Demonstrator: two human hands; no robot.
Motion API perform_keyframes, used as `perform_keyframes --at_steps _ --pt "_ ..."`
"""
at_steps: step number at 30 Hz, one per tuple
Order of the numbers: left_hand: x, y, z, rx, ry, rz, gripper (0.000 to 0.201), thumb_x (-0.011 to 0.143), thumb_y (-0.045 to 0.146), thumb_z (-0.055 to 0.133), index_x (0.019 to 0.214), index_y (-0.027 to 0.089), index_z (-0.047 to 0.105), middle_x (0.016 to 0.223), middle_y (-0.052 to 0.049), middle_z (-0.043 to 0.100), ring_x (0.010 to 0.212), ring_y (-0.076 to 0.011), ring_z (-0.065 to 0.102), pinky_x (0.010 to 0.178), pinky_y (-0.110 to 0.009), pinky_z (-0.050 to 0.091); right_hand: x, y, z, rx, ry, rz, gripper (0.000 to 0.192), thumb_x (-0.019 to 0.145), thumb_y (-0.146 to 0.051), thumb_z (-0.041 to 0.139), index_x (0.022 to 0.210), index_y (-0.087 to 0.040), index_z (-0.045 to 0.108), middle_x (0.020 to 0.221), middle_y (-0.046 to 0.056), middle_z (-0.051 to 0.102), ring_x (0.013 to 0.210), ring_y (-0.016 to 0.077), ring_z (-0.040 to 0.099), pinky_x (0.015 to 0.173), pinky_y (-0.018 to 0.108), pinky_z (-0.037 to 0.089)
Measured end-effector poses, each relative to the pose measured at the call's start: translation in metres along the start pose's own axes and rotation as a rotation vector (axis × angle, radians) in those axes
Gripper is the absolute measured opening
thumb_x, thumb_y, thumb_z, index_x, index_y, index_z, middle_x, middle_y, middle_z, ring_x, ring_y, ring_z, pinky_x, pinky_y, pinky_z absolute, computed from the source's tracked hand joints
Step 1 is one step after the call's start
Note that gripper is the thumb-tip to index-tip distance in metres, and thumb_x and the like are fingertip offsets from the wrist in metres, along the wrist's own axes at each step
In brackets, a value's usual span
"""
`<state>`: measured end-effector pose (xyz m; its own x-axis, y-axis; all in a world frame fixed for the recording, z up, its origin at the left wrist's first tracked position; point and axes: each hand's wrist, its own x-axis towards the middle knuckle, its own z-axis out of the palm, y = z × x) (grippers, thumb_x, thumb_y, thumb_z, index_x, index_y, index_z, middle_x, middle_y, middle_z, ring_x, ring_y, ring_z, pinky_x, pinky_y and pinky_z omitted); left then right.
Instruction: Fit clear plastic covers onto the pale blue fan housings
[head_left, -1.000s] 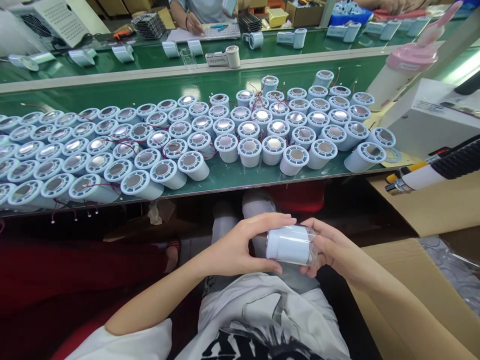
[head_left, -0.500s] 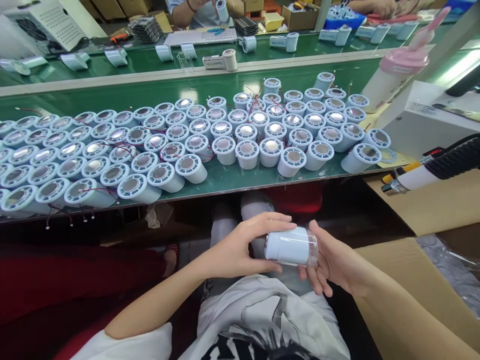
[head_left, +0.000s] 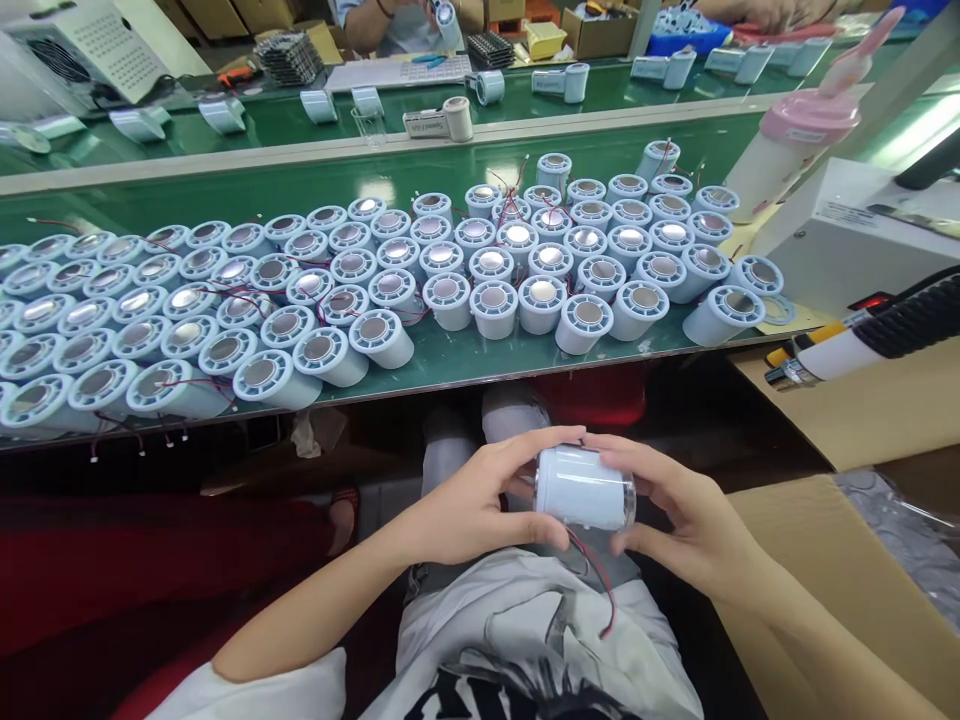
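Observation:
Above my lap I hold a light-blue cylindrical housing (head_left: 581, 488) lying sideways, with a clear plastic sleeve around it. My left hand (head_left: 495, 495) grips its left end, thumb below and fingers above. At the other end my right hand (head_left: 682, 510) curls over it, fingertips on top and thumb near the lower right edge. A red and black wire (head_left: 600, 580) hangs from beneath it. On the green bench ahead stand many similar light-blue housings (head_left: 495, 305) in rows, round vented ends with silver discs facing up, some with thin wires.
At the right are a pink-lidded bottle (head_left: 802, 135), a grey machine (head_left: 847, 225) and a black-hosed tool (head_left: 832, 355). Below them, an open cardboard box (head_left: 817, 560) holds clear plastic pieces (head_left: 907, 540). Across the bench, co-workers' hands and assembled light-blue devices (head_left: 442, 122) show.
The right hand has shifted from the end of the housing to wrap over its top. The housing has turned slightly, and its red and black wire now hangs into view.

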<state>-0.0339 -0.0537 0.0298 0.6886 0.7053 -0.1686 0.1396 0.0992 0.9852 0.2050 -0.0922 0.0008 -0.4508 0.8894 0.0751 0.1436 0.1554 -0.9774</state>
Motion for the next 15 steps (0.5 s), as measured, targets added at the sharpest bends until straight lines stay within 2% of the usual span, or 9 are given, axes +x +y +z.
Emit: perform_keyframes --at_steps 2,4,9,12,15 --pt "0.000 0.001 -0.001 0.048 -0.008 0.050 0.078 0.070 0.030 0.079 0.140 0.030 0.043 0.145 -0.009 0.046 0.129 -0.0303 0.046 0.101 -0.039 0.047 0.001 -0.003 0.000 0.277 -0.004 0.181 0.054 0.085 -0.026 0.070 0.132 -0.037 0.047 0.132 0.005 0.057 0.116 0.0250 0.058 0.094 0.039 0.052" --pt "0.000 0.001 -0.001 0.033 -0.015 0.063 0.076 0.073 0.025 0.077 0.140 0.032 0.043 0.148 -0.008 0.042 0.133 -0.0294 0.043 0.103 -0.040 0.046 0.001 -0.004 0.000 0.457 -0.003 0.279 0.050 0.085 -0.031 0.069 0.131 -0.035 0.050 0.120 0.004 0.064 0.105 0.0223 0.064 0.086 0.035 0.055" --pt "0.003 -0.008 0.000 -0.165 -0.088 -0.027 0.076 0.077 0.018 0.072 0.143 0.032 0.037 0.148 -0.008 0.042 0.124 -0.0258 0.053 0.099 -0.039 0.049 0.002 0.002 0.002 0.470 -0.006 0.364 0.050 0.079 -0.024 0.076 0.124 -0.036 0.060 0.092 -0.001 0.071 0.079 0.0153 0.067 0.074 0.026 0.055" --pt "0.004 -0.015 -0.001 -0.243 -0.128 -0.094 0.077 0.078 0.018 0.071 0.144 0.034 0.035 0.150 -0.008 0.040 0.124 -0.0257 0.053 0.096 -0.036 0.051 0.005 0.005 0.011 0.462 0.015 0.384 0.051 0.078 -0.028 0.076 0.126 -0.032 0.059 0.099 0.000 0.072 0.085 0.0183 0.068 0.080 0.030 0.054" --pt "0.012 -0.024 -0.011 -0.256 -0.112 -0.167 0.068 0.083 0.027 0.066 0.143 0.035 0.036 0.141 -0.006 0.052 0.119 -0.0241 0.058 0.091 -0.033 0.051 0.009 0.011 0.011 0.417 0.003 0.360 0.057 0.082 -0.043 0.069 0.135 -0.029 0.052 0.117 0.006 0.067 0.094 0.0218 0.067 0.079 0.034 0.055"
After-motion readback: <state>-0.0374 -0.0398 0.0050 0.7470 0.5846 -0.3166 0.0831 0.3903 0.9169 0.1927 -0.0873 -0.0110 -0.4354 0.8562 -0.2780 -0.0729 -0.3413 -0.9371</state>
